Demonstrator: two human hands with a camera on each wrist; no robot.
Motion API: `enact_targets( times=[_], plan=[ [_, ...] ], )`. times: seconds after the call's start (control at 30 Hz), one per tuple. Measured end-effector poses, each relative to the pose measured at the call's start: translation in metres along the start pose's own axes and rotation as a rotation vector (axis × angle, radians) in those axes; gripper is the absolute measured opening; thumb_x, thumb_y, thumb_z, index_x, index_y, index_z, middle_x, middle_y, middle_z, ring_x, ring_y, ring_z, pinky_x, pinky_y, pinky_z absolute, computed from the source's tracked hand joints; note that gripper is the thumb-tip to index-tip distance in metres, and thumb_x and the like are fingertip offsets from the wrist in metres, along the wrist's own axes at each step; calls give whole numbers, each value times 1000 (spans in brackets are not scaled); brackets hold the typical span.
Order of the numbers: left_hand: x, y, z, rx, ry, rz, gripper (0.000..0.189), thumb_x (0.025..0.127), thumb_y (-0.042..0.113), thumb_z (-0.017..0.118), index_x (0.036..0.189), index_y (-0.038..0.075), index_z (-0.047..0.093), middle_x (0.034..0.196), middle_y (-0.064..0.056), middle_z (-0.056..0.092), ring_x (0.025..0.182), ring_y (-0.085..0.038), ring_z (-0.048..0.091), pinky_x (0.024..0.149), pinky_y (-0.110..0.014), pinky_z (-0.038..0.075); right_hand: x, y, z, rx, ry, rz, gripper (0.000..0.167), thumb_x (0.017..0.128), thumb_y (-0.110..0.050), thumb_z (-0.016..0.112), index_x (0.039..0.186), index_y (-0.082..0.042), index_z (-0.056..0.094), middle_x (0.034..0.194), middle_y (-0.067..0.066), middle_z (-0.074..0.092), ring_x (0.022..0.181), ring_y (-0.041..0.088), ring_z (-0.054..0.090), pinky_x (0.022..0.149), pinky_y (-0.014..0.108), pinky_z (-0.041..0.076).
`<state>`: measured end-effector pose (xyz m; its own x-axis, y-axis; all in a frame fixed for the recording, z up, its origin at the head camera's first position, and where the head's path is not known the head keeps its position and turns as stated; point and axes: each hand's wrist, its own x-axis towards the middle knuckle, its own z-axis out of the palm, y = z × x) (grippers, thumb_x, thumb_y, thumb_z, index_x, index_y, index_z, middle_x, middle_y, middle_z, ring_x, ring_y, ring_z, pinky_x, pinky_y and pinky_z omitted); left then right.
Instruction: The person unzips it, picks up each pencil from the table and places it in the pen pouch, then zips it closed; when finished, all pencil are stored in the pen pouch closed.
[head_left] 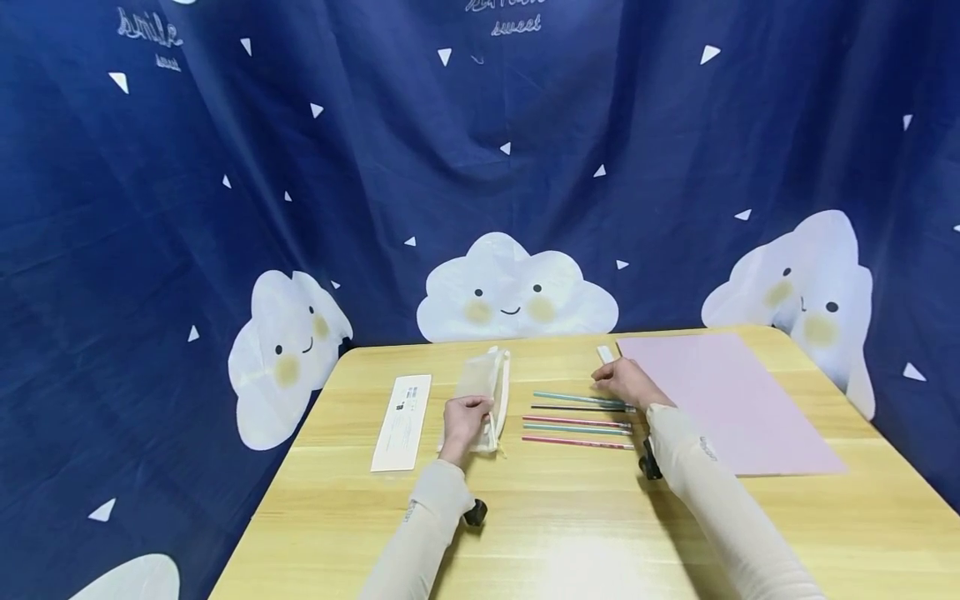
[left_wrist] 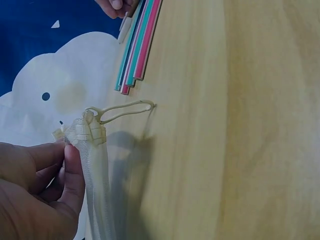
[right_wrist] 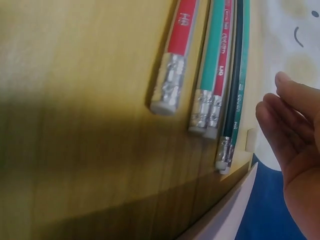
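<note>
A cream mesh zip pouch [head_left: 480, 377] with a small cord loop [left_wrist: 127, 110] is pinched between the thumb and fingers of my left hand [head_left: 463, 423]. In the left wrist view its zipped edge [left_wrist: 97, 185] is lifted off the table. Several pencils [head_left: 576, 429], green, red and dark, lie side by side to the pouch's right, their white erasers pointing right. Over their far right end hovers my right hand [head_left: 628, 382], fingers loosely bent and nothing between them [right_wrist: 300, 130]. A small white block [head_left: 605, 354] lies just beyond that hand.
A white printed card or packet [head_left: 402, 422] lies on the wooden table [head_left: 555, 508], left of the pouch. On the right is a large pink sheet [head_left: 735, 400], partly beneath my right sleeve. A dark blue curtain [head_left: 525, 192] with clouds hangs behind the table.
</note>
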<state>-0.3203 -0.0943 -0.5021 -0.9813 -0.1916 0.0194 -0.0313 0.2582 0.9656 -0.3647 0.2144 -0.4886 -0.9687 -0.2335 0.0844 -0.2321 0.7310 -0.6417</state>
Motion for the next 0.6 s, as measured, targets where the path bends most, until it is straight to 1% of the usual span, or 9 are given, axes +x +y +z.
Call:
enact_targets(
  times=[0.13,0.23,0.43,0.6],
  plan=[
    [1,1,-2,-3,-15,-14,13,82,7,69,88,-4,73,82,-16,71,54,-4,58,52,-12,49,0,-4,2,37,-5,4,24,86,-11,66,106,3,68,100,16,70,91,28,66,79,39,56],
    [3,1,-2,-10,-22,-30,13,82,7,69,88,-4,73,81,-15,71,53,-3,58,52,-12,50,0,-6,3,54,-34,0,25,86,-10,66,106,4,68,102,17,69,94,30,65,81,40,56],
    [7,4,-2,-3,-13,-47,13,81,9,70,87,-2,73,75,-12,71,52,-3,57,52,-14,49,-1,-8,7,15,-103,-9,18,83,-5,67,99,4,70,95,16,71,87,26,66,77,38,57],
    [6,6,-3,0,-27,-54,13,81,9,70,87,-2,73,74,-10,71,53,-4,58,53,-14,49,-2,-9,12,-14,-139,-14,12,82,-5,68,92,0,72,93,15,71,85,24,66,72,35,57]
  ],
)
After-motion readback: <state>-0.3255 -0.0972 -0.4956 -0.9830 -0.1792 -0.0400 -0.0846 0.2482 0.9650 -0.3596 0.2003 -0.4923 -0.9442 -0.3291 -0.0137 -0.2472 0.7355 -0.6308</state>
